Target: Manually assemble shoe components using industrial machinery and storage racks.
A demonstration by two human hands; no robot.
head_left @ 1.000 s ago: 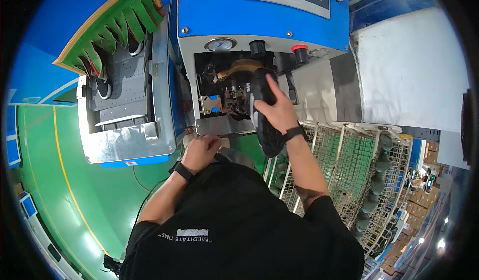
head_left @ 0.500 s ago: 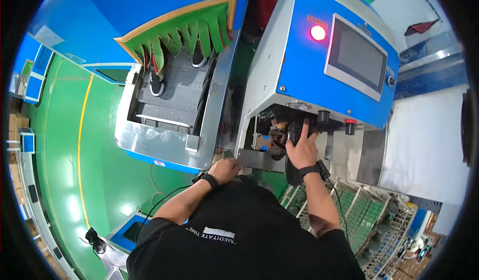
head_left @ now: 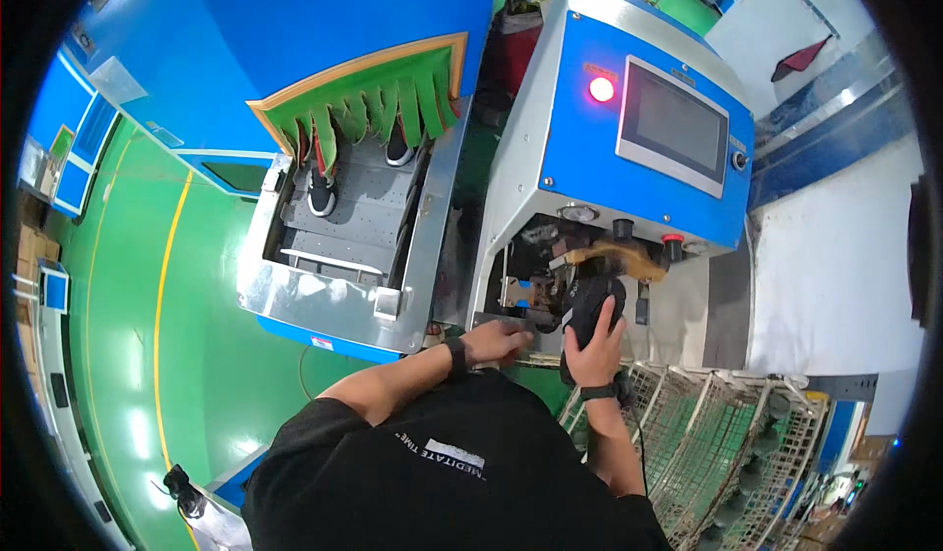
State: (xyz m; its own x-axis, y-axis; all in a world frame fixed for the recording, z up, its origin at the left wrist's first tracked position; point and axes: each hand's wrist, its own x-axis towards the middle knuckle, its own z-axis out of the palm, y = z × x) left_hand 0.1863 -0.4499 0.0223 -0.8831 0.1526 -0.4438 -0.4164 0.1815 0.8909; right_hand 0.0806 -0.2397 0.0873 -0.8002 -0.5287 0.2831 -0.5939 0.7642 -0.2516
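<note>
My right hand (head_left: pixel 595 353) is closed around a black shoe (head_left: pixel 596 305) at the front opening of a blue-and-white machine (head_left: pixel 580 168). Just beyond the shoe's upper end, under the machine's panel, a yellow-tan curved piece shaped like a shoe last (head_left: pixel 619 256) shows. Whether shoe and piece touch is unclear. Near the machine's lower front edge, my left hand (head_left: pixel 498 342) is empty, its fingers loosely stretched to the right toward the shoe.
A conveyor (head_left: pixel 344 207) at the left carries dark shoes (head_left: pixel 321 193) under a green strip curtain (head_left: pixel 368 104). The machine bears a screen (head_left: pixel 675 124), a lit red lamp (head_left: pixel 601 89) and a red knob (head_left: pixel 672 244). A wire rack (head_left: pixel 688 423) stands at my right.
My right hand and the black shoe have come lower, back from the machine's panel, and the yellow-tan piece now shows. The left hand has moved right and its fingers have stretched out.
</note>
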